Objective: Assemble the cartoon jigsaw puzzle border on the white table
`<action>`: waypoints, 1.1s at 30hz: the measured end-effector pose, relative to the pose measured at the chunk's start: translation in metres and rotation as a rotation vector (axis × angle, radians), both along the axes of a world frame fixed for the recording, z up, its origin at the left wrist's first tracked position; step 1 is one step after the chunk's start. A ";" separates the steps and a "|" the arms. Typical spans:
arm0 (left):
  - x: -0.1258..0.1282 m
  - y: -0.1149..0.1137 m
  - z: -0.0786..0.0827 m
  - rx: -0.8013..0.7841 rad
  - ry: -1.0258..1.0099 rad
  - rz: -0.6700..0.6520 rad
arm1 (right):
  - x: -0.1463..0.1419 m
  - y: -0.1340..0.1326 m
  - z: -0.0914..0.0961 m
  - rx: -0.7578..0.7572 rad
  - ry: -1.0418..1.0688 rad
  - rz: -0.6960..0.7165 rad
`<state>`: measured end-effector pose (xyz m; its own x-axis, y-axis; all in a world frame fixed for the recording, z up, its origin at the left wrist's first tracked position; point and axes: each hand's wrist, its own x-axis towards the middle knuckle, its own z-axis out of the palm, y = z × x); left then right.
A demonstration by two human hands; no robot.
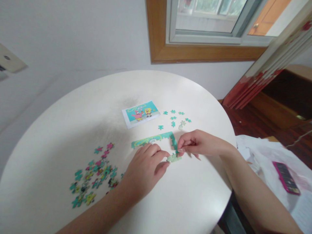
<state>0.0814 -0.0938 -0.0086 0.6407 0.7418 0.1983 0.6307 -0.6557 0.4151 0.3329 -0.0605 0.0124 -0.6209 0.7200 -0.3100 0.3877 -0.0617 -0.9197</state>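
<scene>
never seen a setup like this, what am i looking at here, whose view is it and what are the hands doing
There is no machine here: these are a person's own two bare hands. The single picture comes from a camera worn on their head, looking forward and down.

On the round white table lies a partly joined jigsaw border. Beyond it is a printed SpongeBob picture, with loose teal pieces to its right. A mixed heap of pieces lies on the left.

The left hand has its thumb and index finger at the left end of a pale green strip. The right hand has its fingertips by the border's right side. Whether either hand is gripping a piece is too small to tell.
</scene>
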 end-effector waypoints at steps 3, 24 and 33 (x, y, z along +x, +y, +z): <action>-0.001 0.000 0.000 -0.012 0.000 -0.001 | 0.000 0.000 0.000 -0.003 0.006 -0.004; 0.001 0.000 -0.002 -0.044 -0.058 0.014 | -0.002 -0.001 -0.001 0.014 0.036 -0.027; 0.007 -0.001 0.000 -0.060 -0.054 0.035 | -0.006 -0.002 -0.002 0.034 0.007 -0.017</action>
<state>0.0879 -0.0951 -0.0087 0.6037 0.7751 0.1865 0.6284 -0.6067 0.4868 0.3273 -0.0623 0.0101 -0.6108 0.7403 -0.2807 0.3803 -0.0367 -0.9241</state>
